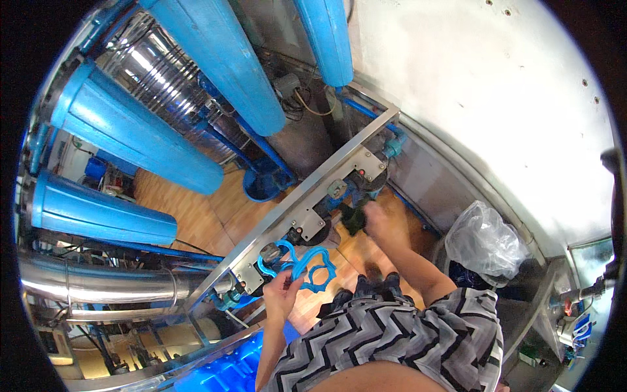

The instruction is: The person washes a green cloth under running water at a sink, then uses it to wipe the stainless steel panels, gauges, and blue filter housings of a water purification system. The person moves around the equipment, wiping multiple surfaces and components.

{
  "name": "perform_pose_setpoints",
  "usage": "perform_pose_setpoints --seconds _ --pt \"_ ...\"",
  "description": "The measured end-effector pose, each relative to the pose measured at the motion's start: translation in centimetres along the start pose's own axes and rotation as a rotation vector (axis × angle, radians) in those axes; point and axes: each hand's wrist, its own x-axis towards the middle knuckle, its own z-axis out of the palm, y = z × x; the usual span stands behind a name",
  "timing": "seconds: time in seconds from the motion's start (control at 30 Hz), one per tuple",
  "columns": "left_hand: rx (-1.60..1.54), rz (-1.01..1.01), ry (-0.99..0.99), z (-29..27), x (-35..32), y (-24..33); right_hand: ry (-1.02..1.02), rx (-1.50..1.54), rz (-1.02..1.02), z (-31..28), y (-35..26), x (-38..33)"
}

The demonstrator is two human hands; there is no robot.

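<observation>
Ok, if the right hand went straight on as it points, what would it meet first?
Past the dark green pad or cloth already at the right hand, probably the round grey fitting on the slanted steel frame, though depth is unclear.

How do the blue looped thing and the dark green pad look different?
The blue looped thing is bright with open loops; the dark green pad is dull, without visible openings. The left hand holds the blue looped thing, the right hand the dark green pad. Both are hand-held.
</observation>
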Motion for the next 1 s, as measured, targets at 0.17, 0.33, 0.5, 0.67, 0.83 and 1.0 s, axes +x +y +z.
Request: perform_pose_setpoints --seconds 0.17,0.33,0.5,0.67,0.83,1.0 --pt "0.090 0.020 0.001 0.2 -0.5 -0.9 0.184 -0.016 -0.221 -3.1 -1.6 4.4" --pt "0.064 0.042 -0.016 0.5 0.3 -1.0 -0.022 -0.436 -0.454 -4.9 -2.8 9.0" --pt "-0.003 0.020 -0.028 0.9 0.2 -1.3 0.257 -0.358 -0.107 0.5 -4.9 6.1" --pt "0.077 0.026 -0.035 1.0 -0.1 -1.3 0.134 -0.318 -0.488 -0.7 0.1 2.5" --pt "0.091 0.018 -0.028 1.2 -0.1 -0.8 0.384 -0.025 -0.042 -3.1 4.5 2.9" --pt "0.078 0.061 -0.075 1.6 0.7 -0.4 0.180 -0.225 -0.054 -3.4 2.1 5.3"
